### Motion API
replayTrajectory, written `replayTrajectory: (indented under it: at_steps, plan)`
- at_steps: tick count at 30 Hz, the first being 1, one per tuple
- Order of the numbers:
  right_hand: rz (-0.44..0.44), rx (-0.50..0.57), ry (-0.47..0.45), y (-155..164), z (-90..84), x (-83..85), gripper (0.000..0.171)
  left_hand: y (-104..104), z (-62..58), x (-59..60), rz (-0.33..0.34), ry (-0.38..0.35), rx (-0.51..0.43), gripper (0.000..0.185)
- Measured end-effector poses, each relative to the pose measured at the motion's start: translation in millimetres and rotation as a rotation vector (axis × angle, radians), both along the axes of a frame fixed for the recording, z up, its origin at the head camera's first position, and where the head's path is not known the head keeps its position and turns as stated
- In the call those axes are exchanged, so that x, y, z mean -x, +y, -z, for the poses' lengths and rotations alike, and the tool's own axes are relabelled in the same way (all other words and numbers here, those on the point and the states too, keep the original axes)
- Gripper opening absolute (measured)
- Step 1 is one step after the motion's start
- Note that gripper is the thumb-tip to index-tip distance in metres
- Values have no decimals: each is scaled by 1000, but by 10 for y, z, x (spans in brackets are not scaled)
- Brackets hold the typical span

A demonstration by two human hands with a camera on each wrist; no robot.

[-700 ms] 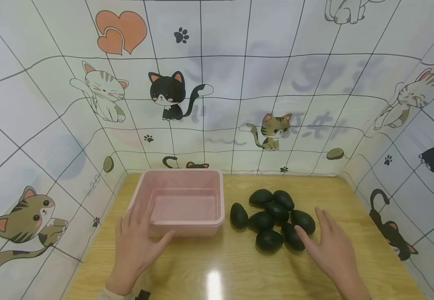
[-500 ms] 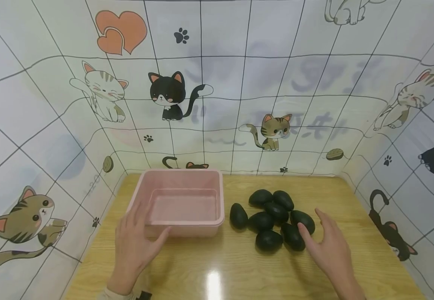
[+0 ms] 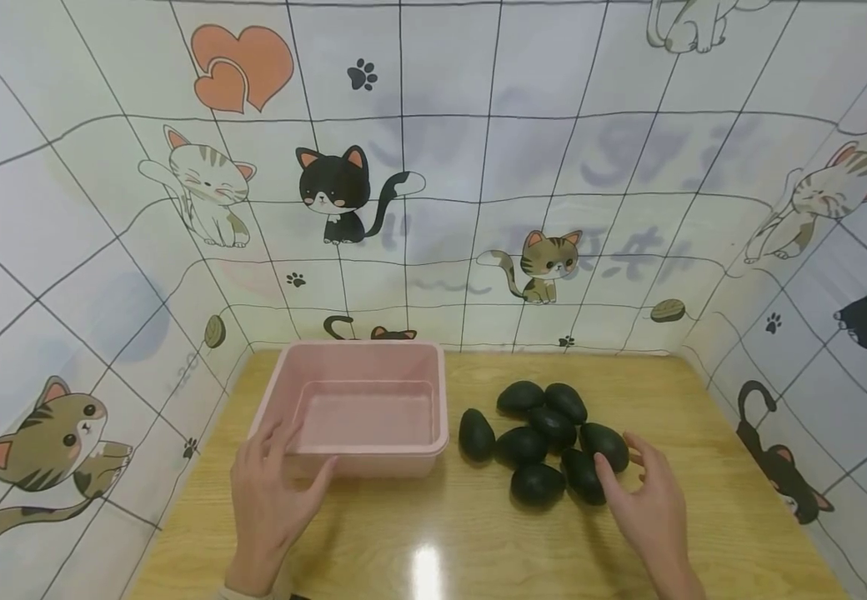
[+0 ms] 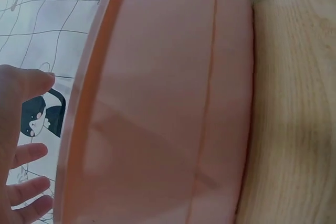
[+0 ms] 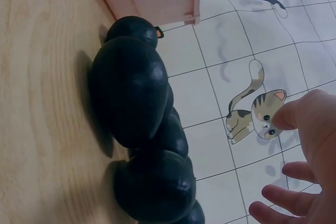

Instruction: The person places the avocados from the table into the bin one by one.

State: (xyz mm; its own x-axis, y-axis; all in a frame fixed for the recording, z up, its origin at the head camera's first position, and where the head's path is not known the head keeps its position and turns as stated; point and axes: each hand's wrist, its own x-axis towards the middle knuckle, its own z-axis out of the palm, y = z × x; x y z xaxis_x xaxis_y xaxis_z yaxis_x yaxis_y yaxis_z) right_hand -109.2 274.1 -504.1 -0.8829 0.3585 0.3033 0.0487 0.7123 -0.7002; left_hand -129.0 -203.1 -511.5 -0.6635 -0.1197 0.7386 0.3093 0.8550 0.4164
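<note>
Eight dark, glossy avocados [image 3: 552, 427] lie bunched on the wooden table [image 3: 523, 558], right of centre in the lower half of the frame. Your right hand [image 3: 649, 507] is at the right edge of the bunch, thumb and fingers apart around the rightmost avocado [image 3: 604, 442]; contact cannot be told. Your left hand [image 3: 270, 504], fingers spread and gripping nothing, is at the lower left corner of the pink box [image 3: 362, 465], left of centre in the frame. Each one is probably firm, fairly light and slightly slippery, though a hard squeeze might bruise it; take it across the wide middle, thumb opposite fingers, with gentle pressure
</note>
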Motion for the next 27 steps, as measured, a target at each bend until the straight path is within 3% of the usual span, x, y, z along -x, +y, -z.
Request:
replayTrajectory:
  at_steps: [7, 14, 27]
  plan:
    - [4, 3, -18, -12, 125, 21, 63, -15, 112, 10, -13, -12, -33, 71]
    - [-12, 12, -43, -27, 248, 32, 62, -9, 199, -3, 16, 19, -91, 58]
    - [-30, -19, -62, -24, 446, 18, 60, 11, 275, 10, 46, 64, -85, 45]
